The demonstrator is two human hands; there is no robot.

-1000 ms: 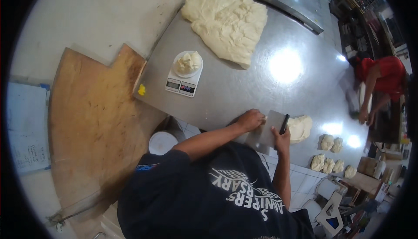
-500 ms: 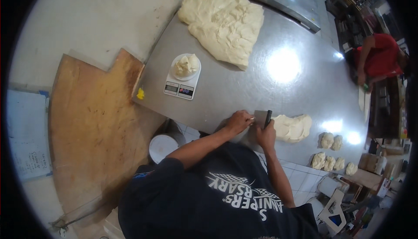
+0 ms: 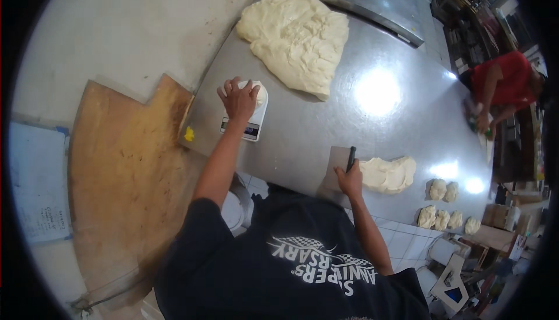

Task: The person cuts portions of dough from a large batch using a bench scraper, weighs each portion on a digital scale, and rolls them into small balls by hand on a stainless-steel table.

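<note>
My left hand [image 3: 239, 100] reaches over the white kitchen scale [image 3: 251, 132], its fingers curled around a piece of dough [image 3: 259, 101] on the weighing plate. The hand covers most of that piece. In my right hand [image 3: 350, 179] is a dough scraper [image 3: 336, 165] with a flat metal blade and black handle, gripped near the table's front edge. Just right of it lies a flattened slab of dough [image 3: 389, 175]. A large mass of pale dough [image 3: 298, 43] rests at the far side of the steel table [image 3: 303, 131].
Several small dough pieces [image 3: 441, 220] sit at the table's right end. A wooden board [image 3: 125, 186] is at the left, against the wall. Below the table stands a white bucket [image 3: 233, 210]. A person in red [image 3: 502, 81] works at the far right.
My left hand has moved from beside the scraper, up and left onto the dough on the scale. My right hand with the scraper has shifted slightly left and stays beside the slab.
</note>
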